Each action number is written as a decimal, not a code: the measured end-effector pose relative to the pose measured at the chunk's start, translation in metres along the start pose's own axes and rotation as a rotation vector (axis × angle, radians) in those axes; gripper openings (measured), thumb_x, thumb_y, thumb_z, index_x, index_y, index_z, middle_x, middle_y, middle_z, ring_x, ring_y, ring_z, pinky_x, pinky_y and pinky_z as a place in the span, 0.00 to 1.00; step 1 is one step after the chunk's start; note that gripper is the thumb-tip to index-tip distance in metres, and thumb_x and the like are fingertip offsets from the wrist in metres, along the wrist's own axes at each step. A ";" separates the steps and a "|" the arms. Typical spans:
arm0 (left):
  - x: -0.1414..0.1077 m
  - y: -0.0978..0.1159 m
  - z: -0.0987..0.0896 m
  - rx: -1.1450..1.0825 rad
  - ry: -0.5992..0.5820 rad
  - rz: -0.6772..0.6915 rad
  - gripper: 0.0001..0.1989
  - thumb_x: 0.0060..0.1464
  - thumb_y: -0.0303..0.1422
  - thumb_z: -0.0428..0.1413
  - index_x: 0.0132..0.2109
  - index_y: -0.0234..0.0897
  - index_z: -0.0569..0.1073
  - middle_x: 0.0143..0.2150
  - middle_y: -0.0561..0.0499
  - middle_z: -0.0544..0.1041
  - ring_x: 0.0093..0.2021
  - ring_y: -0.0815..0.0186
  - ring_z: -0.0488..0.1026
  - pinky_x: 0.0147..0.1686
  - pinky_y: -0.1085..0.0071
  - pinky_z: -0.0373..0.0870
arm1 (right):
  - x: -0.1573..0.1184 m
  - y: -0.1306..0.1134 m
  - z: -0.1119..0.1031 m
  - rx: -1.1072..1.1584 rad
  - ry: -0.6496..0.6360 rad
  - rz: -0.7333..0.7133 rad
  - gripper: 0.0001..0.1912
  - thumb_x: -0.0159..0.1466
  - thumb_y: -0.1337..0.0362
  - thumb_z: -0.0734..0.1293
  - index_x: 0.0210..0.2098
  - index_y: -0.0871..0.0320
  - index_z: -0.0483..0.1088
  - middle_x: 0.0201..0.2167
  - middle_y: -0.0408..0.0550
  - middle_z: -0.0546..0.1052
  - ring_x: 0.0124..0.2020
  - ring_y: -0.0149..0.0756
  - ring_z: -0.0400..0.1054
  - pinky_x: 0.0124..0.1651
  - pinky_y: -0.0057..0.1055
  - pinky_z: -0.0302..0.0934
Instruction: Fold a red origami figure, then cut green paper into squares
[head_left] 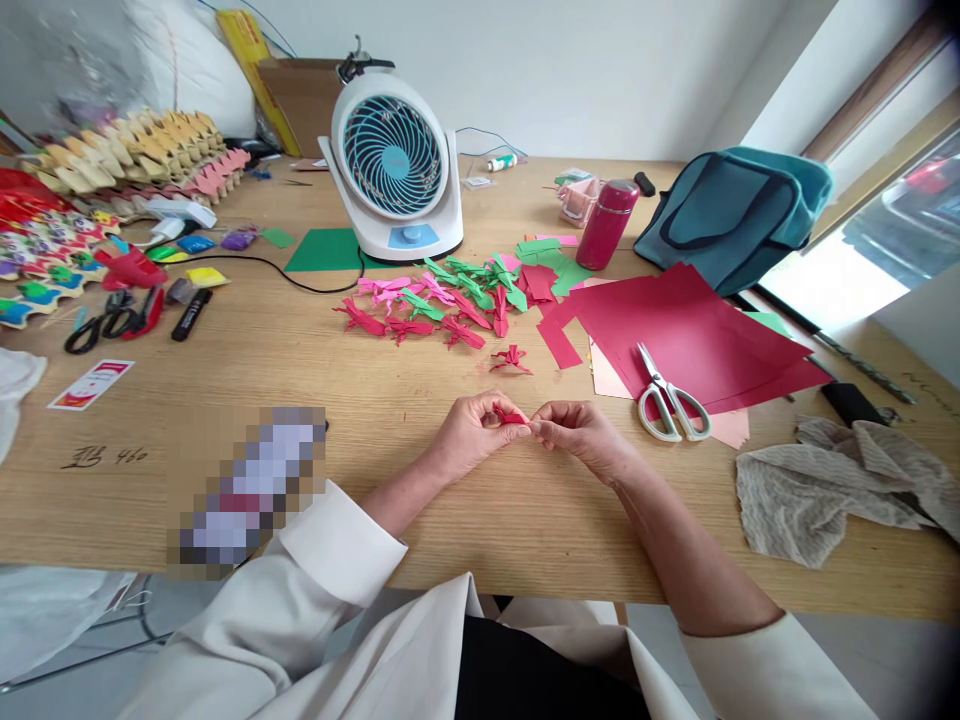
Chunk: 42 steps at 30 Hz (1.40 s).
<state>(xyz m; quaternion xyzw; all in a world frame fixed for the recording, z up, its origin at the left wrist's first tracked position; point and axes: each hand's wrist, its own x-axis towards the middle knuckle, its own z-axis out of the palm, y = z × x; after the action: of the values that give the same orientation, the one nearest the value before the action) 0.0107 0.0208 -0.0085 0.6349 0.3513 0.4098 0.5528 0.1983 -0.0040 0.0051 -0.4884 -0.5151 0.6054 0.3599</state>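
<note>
A small folded piece of red paper (511, 416) is between my two hands, low over the table. My left hand (474, 432) pinches it between thumb and fingers. The fingertips of my right hand (583, 434) are closed at its right end, meeting the left fingertips. Just beyond my hands stands a folded red paper figure (511, 359) with thin legs. Behind it lies a loose group of similar figures in red, green (471, 286) and pink (386, 289). My fingers cover much of the held paper.
White-handled scissors (673, 405) lie on red paper sheets (686, 335) to the right. A fan (394, 160), a red bottle (609, 225) and a teal bag (731, 215) stand farther back. A striped cloth (817, 490) lies right; black scissors (101, 325) and a blurred-out object (255, 485) are left.
</note>
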 end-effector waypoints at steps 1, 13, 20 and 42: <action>0.000 0.000 0.000 -0.009 -0.001 -0.012 0.09 0.47 0.34 0.65 0.30 0.33 0.75 0.27 0.54 0.70 0.27 0.73 0.64 0.27 0.76 0.62 | 0.000 0.001 0.000 -0.007 -0.001 -0.005 0.22 0.51 0.45 0.75 0.26 0.59 0.73 0.21 0.41 0.67 0.24 0.28 0.55 0.28 0.28 0.47; -0.002 0.011 0.003 -0.209 0.027 -0.184 0.15 0.42 0.37 0.69 0.28 0.32 0.72 0.21 0.59 0.65 0.20 0.77 0.60 0.20 0.78 0.57 | 0.003 0.006 0.006 0.082 -0.014 -0.029 0.20 0.52 0.47 0.74 0.28 0.59 0.73 0.22 0.40 0.67 0.25 0.28 0.54 0.29 0.29 0.47; -0.001 0.012 0.001 -0.187 0.042 -0.141 0.16 0.39 0.39 0.70 0.28 0.32 0.75 0.25 0.56 0.69 0.25 0.74 0.65 0.24 0.77 0.63 | 0.001 0.003 0.005 0.043 -0.016 -0.043 0.20 0.54 0.47 0.73 0.28 0.58 0.72 0.23 0.41 0.66 0.26 0.29 0.54 0.30 0.29 0.48; 0.004 0.020 -0.019 0.410 -0.111 0.327 0.03 0.53 0.32 0.63 0.34 0.39 0.81 0.32 0.49 0.78 0.38 0.64 0.75 0.46 0.67 0.69 | -0.005 -0.006 0.003 -0.112 -0.039 -0.091 0.21 0.57 0.46 0.70 0.30 0.60 0.70 0.22 0.39 0.63 0.22 0.26 0.48 0.25 0.29 0.42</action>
<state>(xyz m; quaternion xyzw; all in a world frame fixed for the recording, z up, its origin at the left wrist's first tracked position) -0.0051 0.0295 0.0133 0.8034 0.2889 0.3785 0.3576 0.1962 -0.0079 0.0118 -0.4720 -0.5767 0.5681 0.3490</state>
